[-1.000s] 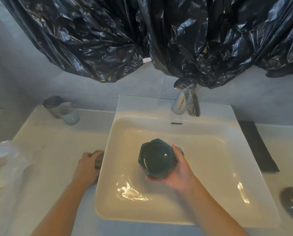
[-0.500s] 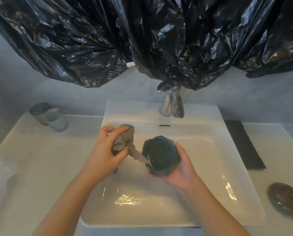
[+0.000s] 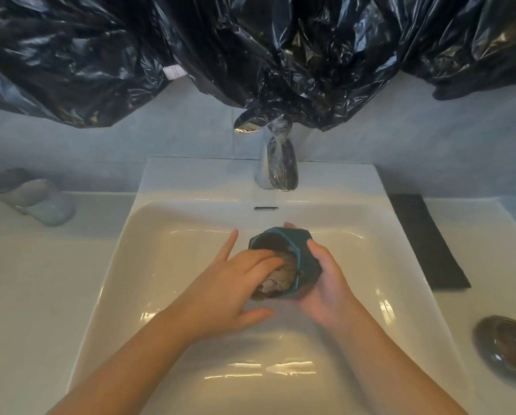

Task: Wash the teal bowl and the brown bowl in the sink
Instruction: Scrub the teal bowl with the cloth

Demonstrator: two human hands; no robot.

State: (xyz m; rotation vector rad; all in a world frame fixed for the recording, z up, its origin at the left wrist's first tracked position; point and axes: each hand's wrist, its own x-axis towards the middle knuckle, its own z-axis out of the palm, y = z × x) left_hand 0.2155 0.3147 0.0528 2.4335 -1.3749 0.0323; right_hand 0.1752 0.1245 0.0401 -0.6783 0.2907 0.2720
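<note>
Over the white sink point(image 3: 160, 265), the right hand point(image 3: 325, 283) cups a faceted teal bowl point(image 3: 306, 259) tilted leftward, grip clamped on its wall; the left hand point(image 3: 235, 283) presses a grey-brown cloth point(image 3: 277, 284) inside. A glossy brown bowl point(image 3: 507, 348) sits on the surface, well right.

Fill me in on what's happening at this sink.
A person is washing dishes by hand over a white sink. The right hand grips the teal bowl, tilted so its opening faces the left hand, which presses a greyish-brown cloth into the bowl. No water shows running from the faucet. The brown bowl sits untouched on the counter at the right, and two cups stand at the back left.
</note>
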